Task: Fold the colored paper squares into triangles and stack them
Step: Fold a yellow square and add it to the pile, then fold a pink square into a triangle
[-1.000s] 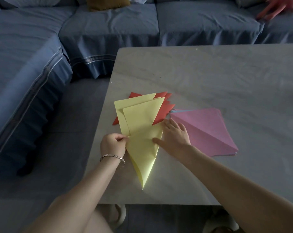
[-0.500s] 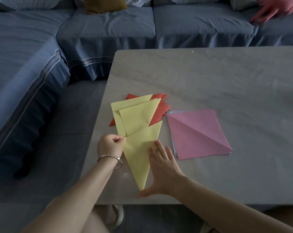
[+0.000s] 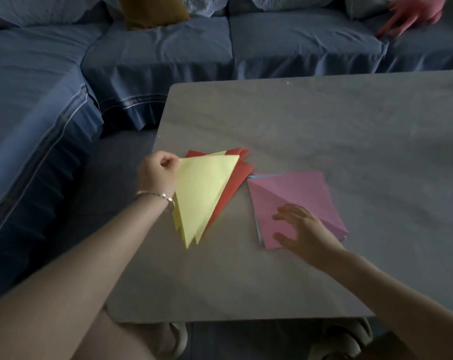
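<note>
A folded yellow triangle (image 3: 203, 193) lies on top of the stack of folded triangles, with another yellow one and several red triangles (image 3: 233, 181) showing beneath it. My left hand (image 3: 157, 172) pinches the yellow triangle's left corner. To the right lies a pile of unfolded squares, topped by a pink sheet (image 3: 295, 196) with a diagonal crease; a light blue edge peeks out below. My right hand (image 3: 300, 229) rests on the pink sheet's near part with fingers spread, holding nothing.
The grey marble-look table (image 3: 324, 131) stretches far to the right and back. A blue sofa (image 3: 168, 53) wraps around the left and far sides. Another person's hand (image 3: 412, 14) rests on the sofa at the top right.
My left hand carried the yellow triangle up and onto the stack, turning it to match. My right hand left the yellow paper and moved right onto the pink sheet.
</note>
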`<state>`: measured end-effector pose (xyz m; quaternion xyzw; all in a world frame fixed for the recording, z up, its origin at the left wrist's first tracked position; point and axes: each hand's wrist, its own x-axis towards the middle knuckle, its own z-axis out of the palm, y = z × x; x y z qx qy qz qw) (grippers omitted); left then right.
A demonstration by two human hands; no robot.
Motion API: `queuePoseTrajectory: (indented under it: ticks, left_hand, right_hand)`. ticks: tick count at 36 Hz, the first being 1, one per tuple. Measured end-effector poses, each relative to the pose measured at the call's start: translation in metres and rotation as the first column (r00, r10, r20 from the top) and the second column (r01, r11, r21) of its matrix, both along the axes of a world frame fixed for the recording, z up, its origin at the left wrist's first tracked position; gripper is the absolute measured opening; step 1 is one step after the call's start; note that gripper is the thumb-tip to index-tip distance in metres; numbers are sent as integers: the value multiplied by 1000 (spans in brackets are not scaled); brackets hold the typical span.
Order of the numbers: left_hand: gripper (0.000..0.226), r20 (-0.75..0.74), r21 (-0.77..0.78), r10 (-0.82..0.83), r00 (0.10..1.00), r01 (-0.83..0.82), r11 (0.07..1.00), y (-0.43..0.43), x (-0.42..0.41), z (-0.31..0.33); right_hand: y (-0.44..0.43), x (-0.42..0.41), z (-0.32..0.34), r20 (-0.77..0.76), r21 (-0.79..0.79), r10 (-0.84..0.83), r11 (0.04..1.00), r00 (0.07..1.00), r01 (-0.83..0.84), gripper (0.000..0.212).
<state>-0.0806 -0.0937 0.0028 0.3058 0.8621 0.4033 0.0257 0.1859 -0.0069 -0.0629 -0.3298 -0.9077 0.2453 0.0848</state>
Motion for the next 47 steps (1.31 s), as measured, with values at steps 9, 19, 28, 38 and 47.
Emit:
queuePoseTrajectory:
  ticks: [9, 19, 28, 38, 47]
  left_hand:
    - [35, -355, -253, -239, 904, 153, 955, 17, 27, -6]
    - [40, 606, -230, -199, 770, 409, 883, 17, 146, -44]
    - [26, 551, -107, -211, 807, 319, 942, 20, 137, -38]
    - [32, 935, 33, -43, 352, 35, 999, 24, 114, -23]
    - [31, 710, -19, -125, 693, 197, 980, 18, 85, -20]
  right_hand:
    - [30, 28, 1, 246, 99, 150, 979, 957, -179, 76]
    - [33, 26, 1, 174, 211, 245, 937, 954, -280, 49]
    - [33, 30, 0, -33, 67, 46, 997, 998, -44, 18]
    - [4, 37, 14, -343, 139, 143, 985, 928, -100, 21]
    - [2, 46, 32, -329, 84, 241, 970, 913, -226, 29]
